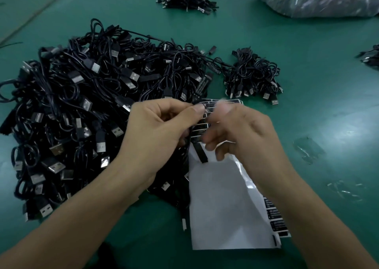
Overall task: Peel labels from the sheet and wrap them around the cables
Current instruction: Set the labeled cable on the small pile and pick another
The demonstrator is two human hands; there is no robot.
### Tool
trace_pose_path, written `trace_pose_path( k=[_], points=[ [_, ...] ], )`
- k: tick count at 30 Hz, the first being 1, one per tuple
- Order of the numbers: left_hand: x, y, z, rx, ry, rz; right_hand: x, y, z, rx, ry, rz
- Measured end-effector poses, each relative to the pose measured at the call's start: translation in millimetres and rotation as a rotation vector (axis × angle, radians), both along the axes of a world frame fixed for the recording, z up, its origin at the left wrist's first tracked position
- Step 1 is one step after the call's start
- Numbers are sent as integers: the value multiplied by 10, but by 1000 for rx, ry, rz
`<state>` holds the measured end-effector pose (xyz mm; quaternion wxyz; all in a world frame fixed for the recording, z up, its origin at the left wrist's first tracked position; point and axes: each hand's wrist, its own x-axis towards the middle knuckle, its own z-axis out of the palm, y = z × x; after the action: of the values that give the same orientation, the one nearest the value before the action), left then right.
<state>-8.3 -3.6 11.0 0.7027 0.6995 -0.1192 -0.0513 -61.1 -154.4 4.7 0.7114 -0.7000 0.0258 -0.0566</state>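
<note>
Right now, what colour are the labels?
The labels are black with white writing, seen best in the head view.

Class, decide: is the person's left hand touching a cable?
Touching. The head view shows the left hand pinching a black cable, which hangs down below its curled fingers.

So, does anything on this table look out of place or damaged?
Only small things: the label sheet is bent upward along its right side, and clear plastic scraps lie scattered on the green mat right of it.

Dim overhead light, glare on the table [338,129], right hand [242,133] motion-blurred.
</note>
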Motion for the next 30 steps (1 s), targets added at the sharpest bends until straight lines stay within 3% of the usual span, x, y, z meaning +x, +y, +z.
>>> trace_pose_path(
  k=[3,9,22,30],
  points=[
    [23,12,-15,-52,63,42,-47,102,-30,-216,12,75],
    [80,47,-49,-63,33,187,-138,326,-85,-272,41,135],
    [96,43,-9,-113,203,107,-18,212,-57,-182,-119,-237],
    [67,32,-32,20,151,70,812,-677,212,-607,-14,-590]
  ],
)
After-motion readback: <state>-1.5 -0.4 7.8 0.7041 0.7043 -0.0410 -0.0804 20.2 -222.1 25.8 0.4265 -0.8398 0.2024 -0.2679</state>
